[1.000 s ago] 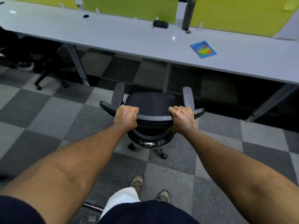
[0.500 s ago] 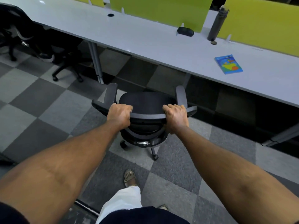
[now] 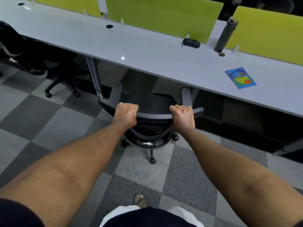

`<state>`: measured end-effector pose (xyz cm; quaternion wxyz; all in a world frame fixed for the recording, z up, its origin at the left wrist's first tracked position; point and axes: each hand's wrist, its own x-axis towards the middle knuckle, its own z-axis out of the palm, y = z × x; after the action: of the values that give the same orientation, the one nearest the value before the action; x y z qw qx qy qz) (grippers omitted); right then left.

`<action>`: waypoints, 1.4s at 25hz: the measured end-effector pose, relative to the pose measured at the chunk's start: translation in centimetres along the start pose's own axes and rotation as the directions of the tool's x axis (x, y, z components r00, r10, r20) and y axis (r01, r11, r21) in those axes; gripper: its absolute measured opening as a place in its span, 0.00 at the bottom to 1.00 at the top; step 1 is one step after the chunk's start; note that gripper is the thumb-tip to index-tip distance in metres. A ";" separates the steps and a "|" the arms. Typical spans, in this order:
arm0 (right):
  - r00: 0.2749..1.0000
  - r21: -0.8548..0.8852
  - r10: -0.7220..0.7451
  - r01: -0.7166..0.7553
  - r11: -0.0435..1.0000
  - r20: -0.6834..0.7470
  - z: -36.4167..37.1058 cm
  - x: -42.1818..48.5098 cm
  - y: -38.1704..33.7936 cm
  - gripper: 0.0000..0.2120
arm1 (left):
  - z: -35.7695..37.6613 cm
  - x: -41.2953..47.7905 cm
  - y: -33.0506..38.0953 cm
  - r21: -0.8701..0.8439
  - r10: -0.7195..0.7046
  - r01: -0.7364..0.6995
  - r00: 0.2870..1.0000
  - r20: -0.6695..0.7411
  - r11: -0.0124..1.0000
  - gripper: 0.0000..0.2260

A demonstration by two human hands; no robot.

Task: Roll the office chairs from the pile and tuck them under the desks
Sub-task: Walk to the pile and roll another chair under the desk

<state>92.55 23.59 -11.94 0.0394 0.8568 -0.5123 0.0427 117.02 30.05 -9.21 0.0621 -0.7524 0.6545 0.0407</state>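
Plainly, the armrests [image 3: 186, 95] could knock the desk [image 3: 147, 51] at its front edge if they stand too high, or a caster [image 3: 152, 160] could catch the desk leg [image 3: 95, 76]. The black office chair [image 3: 152, 102] faces that edge, not yet tucked under — left hand [image 3: 126, 114] and right hand [image 3: 182, 116] each curl round its backrest top.

Floor: grey checkered carpet tiles [image 3: 49, 122]. Far: long white desk [image 3: 147, 51], lime-green divider panels [image 3: 164, 15] behind. Right: dark bottle [image 3: 225, 36], blue booklet [image 3: 241, 78].
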 end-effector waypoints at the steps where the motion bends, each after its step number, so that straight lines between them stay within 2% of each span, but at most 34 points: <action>1: 1.000 -0.010 0.009 -0.008 1.000 0.015 0.0 1.3 -0.4 0.19 | -0.1 1.3 -0.9 -0.003 0.011 -0.011 1.000 0.001 1.000 0.14; 11: 0.997 -0.067 0.041 -0.037 0.997 0.062 1.0 14.7 -1.2 0.17 | -1.4 14.4 -6.0 0.009 0.057 -0.056 0.998 -0.041 0.998 0.13; 20: 1.000 0.000 0.000 0.000 1.000 0.002 3.0 27.6 -3.1 0.19 | -3.9 27.3 -12.6 -0.022 0.061 -0.061 0.998 0.017 0.998 0.10; 24: 0.999 0.041 0.035 -0.035 0.999 0.007 3.6 32.3 -4.1 0.19 | -5.3 31.6 -14.9 0.016 0.091 -0.092 0.995 0.031 0.996 0.09; 27: 0.998 0.087 0.062 -0.061 0.994 -0.006 3.7 34.7 -6.8 0.19 | -5.6 34.9 -18.3 -0.027 0.097 -0.095 0.994 0.056 0.995 0.10; 35: 0.990 0.065 0.131 -0.128 0.990 -0.054 4.2 37.1 -8.1 0.16 | -5.9 38.3 -21.5 0.036 0.293 -0.294 0.956 0.031 0.955 0.09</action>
<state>117.30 -5.49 -12.09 0.0253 0.8209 -0.5640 0.0857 143.54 -5.39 -7.94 0.0789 -0.6450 0.7587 0.0460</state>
